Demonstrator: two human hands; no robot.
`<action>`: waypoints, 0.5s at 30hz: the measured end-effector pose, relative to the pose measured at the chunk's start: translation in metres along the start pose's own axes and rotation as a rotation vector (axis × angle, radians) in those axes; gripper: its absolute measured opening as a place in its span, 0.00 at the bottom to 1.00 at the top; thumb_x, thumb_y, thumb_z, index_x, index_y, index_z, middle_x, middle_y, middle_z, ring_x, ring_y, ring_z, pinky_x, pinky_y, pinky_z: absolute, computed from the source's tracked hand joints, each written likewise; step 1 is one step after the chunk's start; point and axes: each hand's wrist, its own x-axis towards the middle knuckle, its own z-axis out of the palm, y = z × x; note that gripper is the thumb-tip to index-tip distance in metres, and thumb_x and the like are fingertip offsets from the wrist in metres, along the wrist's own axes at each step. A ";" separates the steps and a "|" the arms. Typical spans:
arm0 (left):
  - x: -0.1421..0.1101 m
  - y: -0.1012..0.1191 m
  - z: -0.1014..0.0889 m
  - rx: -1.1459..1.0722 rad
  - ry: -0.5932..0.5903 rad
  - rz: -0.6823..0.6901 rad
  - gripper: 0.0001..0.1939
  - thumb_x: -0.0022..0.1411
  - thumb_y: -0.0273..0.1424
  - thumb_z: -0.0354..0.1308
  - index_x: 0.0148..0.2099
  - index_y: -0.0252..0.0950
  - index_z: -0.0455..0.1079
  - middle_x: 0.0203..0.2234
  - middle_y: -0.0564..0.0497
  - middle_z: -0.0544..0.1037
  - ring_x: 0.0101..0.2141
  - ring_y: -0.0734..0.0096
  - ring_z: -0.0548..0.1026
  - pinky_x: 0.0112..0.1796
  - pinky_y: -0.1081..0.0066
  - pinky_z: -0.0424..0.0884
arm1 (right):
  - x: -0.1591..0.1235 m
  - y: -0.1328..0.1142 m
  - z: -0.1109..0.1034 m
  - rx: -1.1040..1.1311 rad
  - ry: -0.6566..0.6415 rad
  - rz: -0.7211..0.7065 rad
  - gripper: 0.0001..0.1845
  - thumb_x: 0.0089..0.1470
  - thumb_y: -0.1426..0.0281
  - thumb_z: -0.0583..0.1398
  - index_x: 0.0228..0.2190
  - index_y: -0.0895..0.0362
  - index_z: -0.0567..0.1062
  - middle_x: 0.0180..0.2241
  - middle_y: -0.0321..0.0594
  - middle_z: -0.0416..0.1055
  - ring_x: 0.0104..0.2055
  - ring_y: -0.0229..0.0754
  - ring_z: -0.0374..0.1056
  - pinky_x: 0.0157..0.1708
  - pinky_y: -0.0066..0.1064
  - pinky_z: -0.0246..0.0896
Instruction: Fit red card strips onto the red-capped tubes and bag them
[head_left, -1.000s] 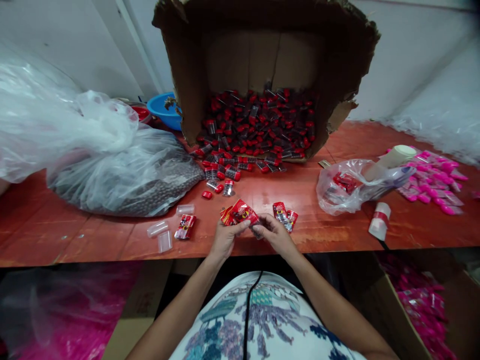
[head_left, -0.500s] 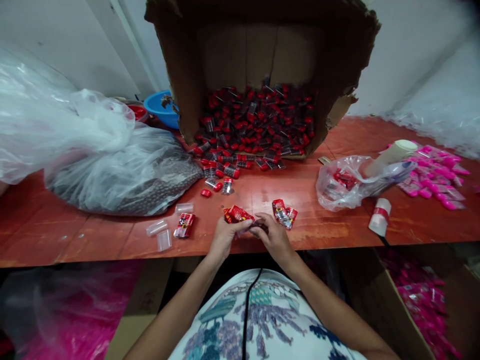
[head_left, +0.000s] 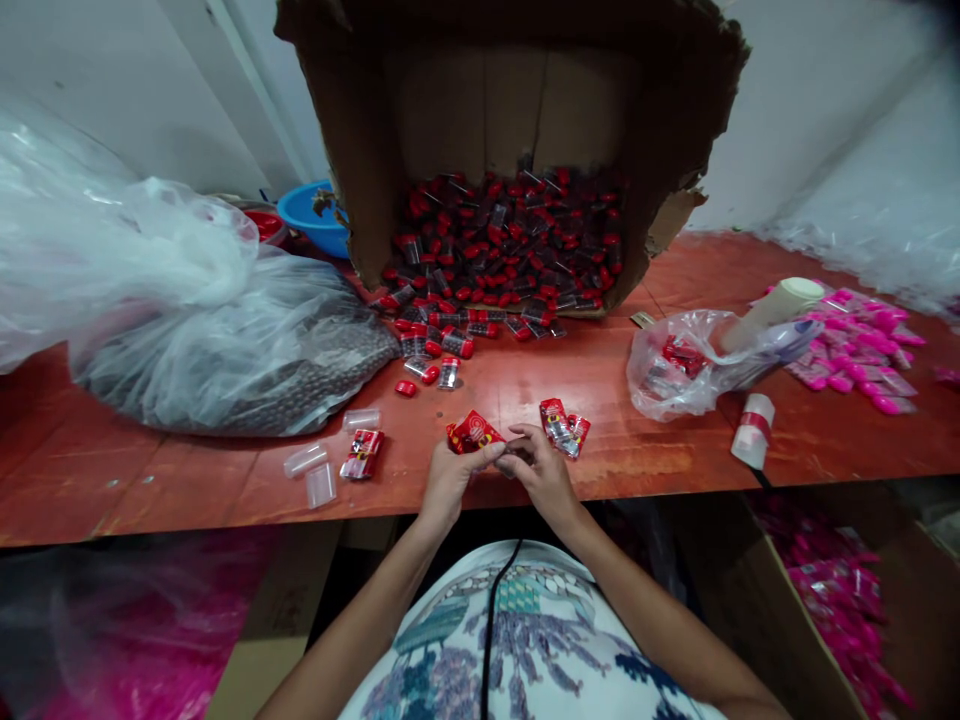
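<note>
My left hand (head_left: 450, 475) is closed on a red printed packet (head_left: 474, 430), thumb on top, just above the table's front edge. My right hand (head_left: 541, 468) pinches at the packet's right end, its fingertips meeting those of the left; what exactly lies between them is hidden. To the right of my hands lie two red printed packets (head_left: 556, 425) side by side. A stack of red printed labels or packets (head_left: 363, 454) sits to the left, beside several clear plastic tubes (head_left: 321, 486). A loose red cap (head_left: 406, 388) rests farther back.
A cardboard box (head_left: 679, 225) on its side spills many red-capped tubes (head_left: 480, 235) onto the red table (head_left: 225, 470). At left bulges a plastic bag of dark beads (head_left: 240, 340); behind it stands a blue basin (head_left: 319, 235). On the right are a clear bag (head_left: 667, 370), a white roll (head_left: 754, 430) and pink pieces (head_left: 862, 350).
The view has shifted slightly. The packet in my hands has turned a little, showing its printed face more flatly; both hands stay together over the table edge.
</note>
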 end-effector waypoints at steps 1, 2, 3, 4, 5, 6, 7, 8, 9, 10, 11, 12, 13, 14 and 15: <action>0.000 0.000 -0.001 -0.001 -0.020 -0.008 0.13 0.38 0.27 0.71 0.29 0.30 0.75 0.23 0.48 0.78 0.24 0.69 0.75 0.29 0.72 0.71 | 0.002 0.001 -0.001 0.052 0.001 0.025 0.19 0.51 0.66 0.61 0.45 0.51 0.65 0.32 0.36 0.73 0.33 0.40 0.70 0.32 0.31 0.67; 0.000 0.001 -0.002 -0.008 -0.042 -0.016 0.14 0.38 0.27 0.71 0.31 0.30 0.76 0.25 0.47 0.79 0.26 0.67 0.76 0.31 0.71 0.72 | 0.003 0.002 -0.003 0.090 0.009 0.049 0.19 0.50 0.66 0.61 0.44 0.52 0.66 0.32 0.35 0.72 0.31 0.40 0.70 0.31 0.30 0.67; 0.000 0.002 -0.003 -0.021 -0.056 -0.020 0.15 0.38 0.27 0.71 0.32 0.30 0.77 0.27 0.46 0.80 0.28 0.65 0.77 0.33 0.70 0.72 | 0.005 0.004 -0.005 0.106 0.014 0.066 0.18 0.48 0.66 0.62 0.43 0.52 0.67 0.32 0.35 0.72 0.31 0.39 0.69 0.31 0.30 0.66; 0.000 0.002 -0.004 -0.040 -0.058 -0.019 0.15 0.39 0.26 0.71 0.34 0.30 0.77 0.29 0.45 0.80 0.29 0.64 0.77 0.34 0.69 0.72 | 0.006 0.005 -0.007 0.099 0.010 0.074 0.19 0.47 0.67 0.63 0.42 0.52 0.69 0.33 0.36 0.71 0.31 0.39 0.69 0.31 0.30 0.67; 0.000 0.002 -0.005 -0.056 -0.053 -0.016 0.15 0.39 0.26 0.71 0.34 0.31 0.77 0.30 0.45 0.81 0.30 0.64 0.77 0.35 0.69 0.72 | 0.007 0.007 -0.009 0.078 -0.006 0.071 0.19 0.46 0.67 0.64 0.42 0.52 0.70 0.36 0.37 0.71 0.32 0.38 0.68 0.33 0.30 0.67; -0.001 0.002 -0.006 -0.069 -0.046 -0.015 0.15 0.40 0.26 0.70 0.34 0.31 0.77 0.30 0.45 0.81 0.30 0.64 0.77 0.35 0.69 0.72 | 0.008 0.008 -0.010 0.048 -0.028 0.060 0.20 0.45 0.68 0.64 0.43 0.52 0.72 0.38 0.37 0.70 0.34 0.39 0.68 0.35 0.31 0.67; -0.001 0.001 -0.006 -0.080 -0.042 -0.020 0.15 0.40 0.26 0.70 0.34 0.30 0.77 0.30 0.45 0.81 0.31 0.64 0.78 0.36 0.69 0.73 | 0.008 0.010 -0.012 0.022 -0.049 0.045 0.20 0.45 0.69 0.64 0.43 0.51 0.73 0.40 0.38 0.68 0.35 0.39 0.68 0.37 0.31 0.67; -0.002 0.000 -0.006 -0.087 -0.045 -0.032 0.15 0.40 0.26 0.70 0.35 0.30 0.77 0.31 0.44 0.81 0.31 0.64 0.78 0.36 0.69 0.73 | 0.007 0.011 -0.013 0.003 -0.061 0.029 0.21 0.46 0.69 0.64 0.44 0.50 0.73 0.41 0.38 0.67 0.37 0.39 0.68 0.39 0.32 0.66; -0.002 -0.001 -0.006 -0.088 -0.060 -0.050 0.16 0.39 0.25 0.71 0.35 0.30 0.77 0.31 0.44 0.81 0.31 0.64 0.78 0.36 0.69 0.73 | 0.007 0.012 -0.014 -0.009 -0.064 0.015 0.21 0.46 0.70 0.64 0.45 0.49 0.73 0.41 0.38 0.67 0.38 0.39 0.67 0.40 0.32 0.66; -0.003 -0.001 -0.005 -0.086 -0.083 -0.072 0.17 0.39 0.25 0.71 0.36 0.30 0.77 0.32 0.44 0.81 0.32 0.64 0.78 0.36 0.69 0.73 | 0.006 0.012 -0.014 -0.017 -0.058 0.003 0.21 0.47 0.70 0.63 0.45 0.49 0.73 0.41 0.38 0.66 0.38 0.39 0.67 0.40 0.32 0.66; -0.003 -0.002 -0.005 -0.086 -0.103 -0.093 0.17 0.39 0.26 0.71 0.36 0.30 0.77 0.32 0.44 0.81 0.32 0.64 0.78 0.36 0.70 0.73 | 0.006 0.013 -0.015 -0.020 -0.053 -0.006 0.20 0.47 0.70 0.63 0.45 0.49 0.73 0.41 0.38 0.66 0.37 0.39 0.67 0.39 0.31 0.66; -0.003 -0.002 -0.004 -0.092 -0.115 -0.107 0.17 0.39 0.26 0.71 0.36 0.30 0.77 0.32 0.44 0.81 0.32 0.64 0.78 0.36 0.70 0.72 | 0.005 0.013 -0.015 -0.019 -0.052 -0.014 0.20 0.48 0.70 0.63 0.45 0.48 0.73 0.41 0.38 0.66 0.37 0.38 0.67 0.38 0.31 0.66; -0.003 -0.003 -0.003 -0.102 -0.110 -0.108 0.17 0.40 0.27 0.71 0.36 0.31 0.77 0.32 0.45 0.81 0.31 0.65 0.78 0.36 0.70 0.72 | 0.005 0.012 -0.015 -0.016 -0.057 -0.020 0.20 0.48 0.70 0.63 0.45 0.48 0.73 0.41 0.37 0.65 0.36 0.38 0.67 0.38 0.31 0.66; -0.003 -0.003 -0.002 -0.115 -0.091 -0.095 0.16 0.41 0.28 0.71 0.36 0.31 0.77 0.31 0.46 0.81 0.31 0.66 0.78 0.35 0.71 0.72 | 0.005 0.012 -0.015 -0.010 -0.066 -0.021 0.20 0.48 0.70 0.63 0.46 0.48 0.73 0.42 0.37 0.65 0.35 0.37 0.67 0.37 0.30 0.66; -0.003 -0.004 -0.002 -0.128 -0.059 -0.073 0.16 0.41 0.29 0.71 0.35 0.31 0.77 0.30 0.47 0.81 0.30 0.67 0.77 0.35 0.71 0.72 | 0.005 0.012 -0.015 -0.002 -0.075 -0.018 0.21 0.48 0.70 0.64 0.46 0.47 0.73 0.42 0.37 0.65 0.34 0.36 0.67 0.36 0.30 0.66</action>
